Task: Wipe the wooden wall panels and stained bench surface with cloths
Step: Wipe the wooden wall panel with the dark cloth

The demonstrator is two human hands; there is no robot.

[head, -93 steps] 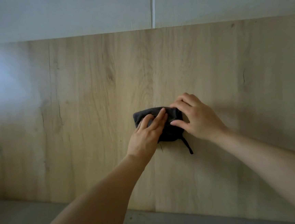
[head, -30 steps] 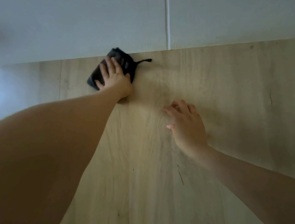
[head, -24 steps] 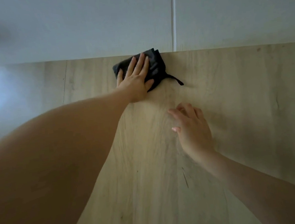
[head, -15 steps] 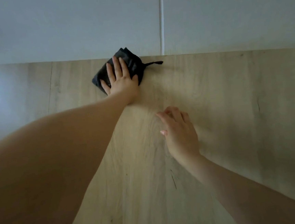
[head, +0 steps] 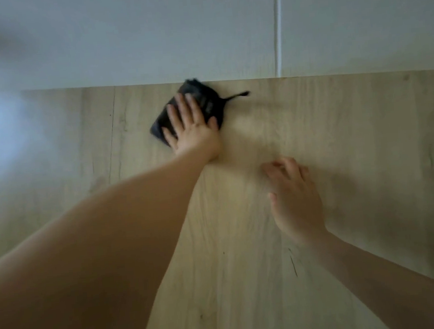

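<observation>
Grip, left hand (head: 193,132): fingers straight, flat, pressing a folded black cloth (head: 206,105) to the wooden wall panel (head: 339,132).
Grip, right hand (head: 296,200): nearer, lower, holding nothing; fingertips bent against the panel, well apart from the cloth.
Cloth: at the panel's top edge, loose strand trailing right; position roughly as half a second ago, blurred.
Beyond: grey wall (head: 146,34), vertical white seam (head: 277,25).
</observation>
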